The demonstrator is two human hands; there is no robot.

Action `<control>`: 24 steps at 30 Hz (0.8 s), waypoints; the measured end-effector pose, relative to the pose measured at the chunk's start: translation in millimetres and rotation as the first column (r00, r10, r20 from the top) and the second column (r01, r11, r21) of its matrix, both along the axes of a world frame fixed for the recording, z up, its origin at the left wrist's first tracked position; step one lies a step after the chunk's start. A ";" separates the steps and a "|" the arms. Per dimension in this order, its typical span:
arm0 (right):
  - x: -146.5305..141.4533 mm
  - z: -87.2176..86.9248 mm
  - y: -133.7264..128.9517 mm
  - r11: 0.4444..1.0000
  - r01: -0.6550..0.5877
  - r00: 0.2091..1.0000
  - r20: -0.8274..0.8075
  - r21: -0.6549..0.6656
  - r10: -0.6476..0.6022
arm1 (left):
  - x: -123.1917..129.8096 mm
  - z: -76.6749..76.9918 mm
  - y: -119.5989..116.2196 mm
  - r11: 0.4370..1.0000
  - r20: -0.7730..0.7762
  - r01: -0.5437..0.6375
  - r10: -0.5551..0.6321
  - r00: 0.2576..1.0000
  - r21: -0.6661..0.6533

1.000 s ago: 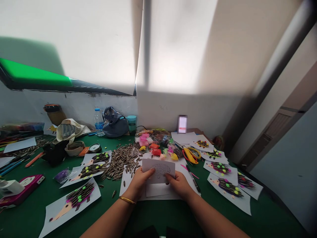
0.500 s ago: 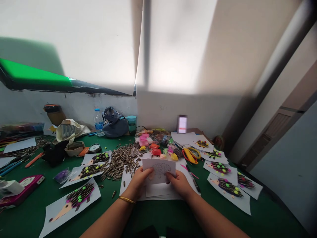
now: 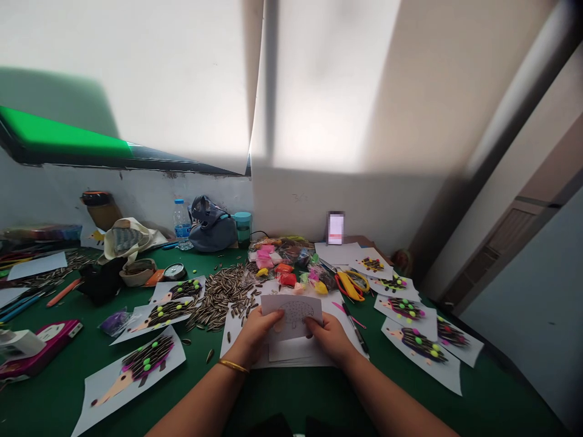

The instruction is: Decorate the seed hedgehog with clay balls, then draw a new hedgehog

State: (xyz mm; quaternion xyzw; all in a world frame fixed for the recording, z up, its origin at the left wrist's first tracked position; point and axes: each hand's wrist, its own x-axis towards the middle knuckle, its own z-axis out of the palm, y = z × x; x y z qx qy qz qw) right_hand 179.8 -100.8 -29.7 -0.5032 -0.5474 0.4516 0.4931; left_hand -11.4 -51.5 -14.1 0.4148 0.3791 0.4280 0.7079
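A small white card (image 3: 296,308) with an outlined hedgehog drawing is held up over white sheets (image 3: 296,353) at the middle of the table. My left hand (image 3: 259,331) pinches its left edge, thumb on the front, with a gold bangle at the wrist. On the card's right edge, my right hand (image 3: 327,334) has its thumb on the front too. The fingers behind the card are hidden. To the left lies a heap of striped seeds (image 3: 221,294), some spilling onto the sheets. Bags of coloured clay (image 3: 286,273) lie just beyond the card.
Decorated hedgehog cards lie left (image 3: 136,370) and right (image 3: 421,352) on the green table (image 3: 282,394). Yellow scissors (image 3: 350,285), a black pen (image 3: 355,328) and a lit phone (image 3: 336,228) are at the right; a bottle (image 3: 182,227) and blue bag (image 3: 212,227) stand behind.
The card has tipped slightly, its top edge now a little lower. Both hands keep their hold on it, almost unmoved.
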 end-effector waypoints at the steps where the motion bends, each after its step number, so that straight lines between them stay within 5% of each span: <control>1: -0.2 1.1 -0.2 1.000 0.007 1.000 0.004 -0.008 -0.007 | -0.1 0.4 -0.2 1.000 0.003 0.004 -0.004 1.000 0.006; 6: 0.1 1.9 1.0 0.998 0.045 0.999 -0.025 -0.038 -0.046 | 0.5 1.3 -1.9 0.997 -0.017 0.030 -0.029 0.999 0.065; 13: 0.1 -3.6 1.6 0.999 0.018 0.999 -0.029 -0.027 -0.018 | 6.6 -2.6 -4.3 0.976 -0.118 -0.113 0.136 0.984 0.183; 24: -1.5 -2.4 1.0 0.999 -0.037 0.999 -0.034 -0.016 0.036 | 8.2 -10.9 1.5 0.956 -0.131 -0.179 0.213 0.968 0.232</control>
